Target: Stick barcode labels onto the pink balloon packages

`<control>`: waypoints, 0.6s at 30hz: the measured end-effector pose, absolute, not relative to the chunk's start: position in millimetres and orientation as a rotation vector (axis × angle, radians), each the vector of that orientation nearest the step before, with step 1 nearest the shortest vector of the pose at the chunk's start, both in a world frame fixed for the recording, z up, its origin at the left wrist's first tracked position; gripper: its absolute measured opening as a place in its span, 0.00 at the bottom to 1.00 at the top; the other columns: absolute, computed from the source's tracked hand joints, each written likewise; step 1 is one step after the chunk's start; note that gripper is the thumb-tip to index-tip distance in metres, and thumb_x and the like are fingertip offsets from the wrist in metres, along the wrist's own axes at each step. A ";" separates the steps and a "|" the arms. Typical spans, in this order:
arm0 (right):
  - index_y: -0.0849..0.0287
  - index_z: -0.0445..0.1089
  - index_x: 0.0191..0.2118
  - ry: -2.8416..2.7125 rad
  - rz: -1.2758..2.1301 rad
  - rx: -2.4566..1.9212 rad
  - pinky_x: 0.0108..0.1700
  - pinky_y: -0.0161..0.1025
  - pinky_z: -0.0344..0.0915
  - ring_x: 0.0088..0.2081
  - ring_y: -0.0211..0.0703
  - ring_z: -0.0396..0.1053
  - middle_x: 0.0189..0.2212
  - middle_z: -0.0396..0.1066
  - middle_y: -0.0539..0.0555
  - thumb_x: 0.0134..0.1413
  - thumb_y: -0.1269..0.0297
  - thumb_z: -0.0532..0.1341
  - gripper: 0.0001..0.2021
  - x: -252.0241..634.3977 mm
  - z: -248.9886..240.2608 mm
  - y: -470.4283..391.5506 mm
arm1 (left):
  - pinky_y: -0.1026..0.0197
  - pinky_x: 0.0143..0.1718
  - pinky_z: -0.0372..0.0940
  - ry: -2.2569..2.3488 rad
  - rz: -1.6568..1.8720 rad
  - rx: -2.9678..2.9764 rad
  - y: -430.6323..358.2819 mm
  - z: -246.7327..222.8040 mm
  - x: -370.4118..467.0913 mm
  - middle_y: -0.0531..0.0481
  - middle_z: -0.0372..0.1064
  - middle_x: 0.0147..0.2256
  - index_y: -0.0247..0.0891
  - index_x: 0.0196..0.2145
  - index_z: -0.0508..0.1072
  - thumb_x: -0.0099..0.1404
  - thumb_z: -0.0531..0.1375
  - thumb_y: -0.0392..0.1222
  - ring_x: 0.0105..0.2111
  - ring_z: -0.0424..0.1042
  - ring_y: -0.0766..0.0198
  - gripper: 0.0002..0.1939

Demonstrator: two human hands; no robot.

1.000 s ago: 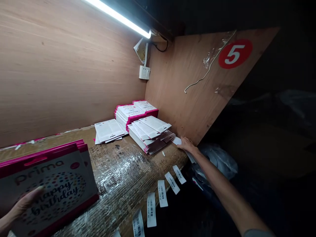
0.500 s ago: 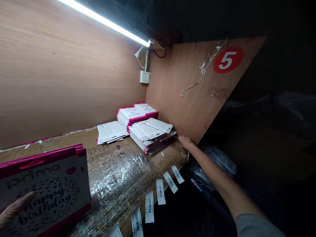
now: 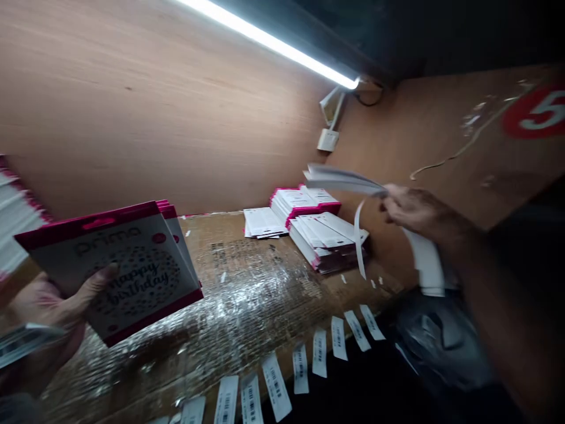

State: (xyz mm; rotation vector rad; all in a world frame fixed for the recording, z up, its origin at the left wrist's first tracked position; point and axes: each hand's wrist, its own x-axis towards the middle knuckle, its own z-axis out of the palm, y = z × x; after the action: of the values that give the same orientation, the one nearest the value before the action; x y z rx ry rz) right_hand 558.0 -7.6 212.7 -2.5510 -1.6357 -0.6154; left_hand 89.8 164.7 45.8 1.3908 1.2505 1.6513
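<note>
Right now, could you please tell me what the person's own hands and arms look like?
The left hand and right hand are ungloved. The right forearm is blurred but bare, with no sleeve showing on it. A pale label with dark print overlaps the left forearm; I cannot tell whether it is attached.

The left hand (image 3: 57,303), at the left, holds packs (image 3: 141,259) over the table (image 3: 216,235). One pile (image 3: 13,218) is behind it at far left. More piles (image 3: 318,232) sit in the table's back right corner. Labels (image 3: 301,368) hang along the front edge. The right hand (image 3: 410,207), holding paper strips (image 3: 342,180), is on the right, above a bag (image 3: 445,347).
</note>
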 end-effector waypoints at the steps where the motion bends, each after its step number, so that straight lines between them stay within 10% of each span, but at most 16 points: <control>1: 0.64 0.67 0.50 -1.713 -0.639 -2.430 0.37 0.39 0.65 0.33 0.45 0.71 0.34 0.73 0.60 0.64 0.71 0.48 0.15 532.5 202.5 21.2 | 0.40 0.53 0.67 1.224 1.649 1.345 164.9 43.1 73.5 0.46 0.76 0.49 0.37 0.45 0.75 0.33 0.73 0.64 0.49 0.73 0.44 0.43; 8: 0.62 0.58 0.63 -2.570 -0.489 -1.712 0.45 0.45 0.66 0.43 0.50 0.69 0.45 0.69 0.65 0.65 0.75 0.45 0.23 380.5 41.9 156.8 | 0.45 0.51 0.69 1.288 1.718 1.161 151.6 19.8 42.3 0.49 0.78 0.42 0.35 0.42 0.74 0.37 0.76 0.50 0.42 0.75 0.51 0.34; 14: 0.63 0.60 0.62 -2.362 0.177 -1.436 0.59 0.58 0.58 0.59 0.59 0.61 0.56 0.63 0.71 0.65 0.43 0.46 0.31 368.4 -19.1 145.0 | 0.51 0.39 0.73 1.284 1.339 1.292 128.3 -3.8 61.2 0.48 0.79 0.36 0.38 0.39 0.73 0.50 0.69 0.52 0.38 0.76 0.50 0.22; 18: 0.57 0.54 0.66 -1.839 0.871 -0.947 0.52 0.51 0.67 0.52 0.53 0.69 0.54 0.69 0.63 0.58 0.35 0.50 0.39 324.7 -12.3 132.9 | 0.49 0.44 0.71 1.196 1.317 1.357 120.1 -11.8 71.9 0.46 0.77 0.41 0.41 0.39 0.74 0.50 0.69 0.50 0.45 0.74 0.45 0.20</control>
State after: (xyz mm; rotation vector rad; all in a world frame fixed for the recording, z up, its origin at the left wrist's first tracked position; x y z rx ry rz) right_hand 324.7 132.9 -12.3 -0.9467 -1.8389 0.8707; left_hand 71.9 120.1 -11.8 1.3566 1.1962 1.3171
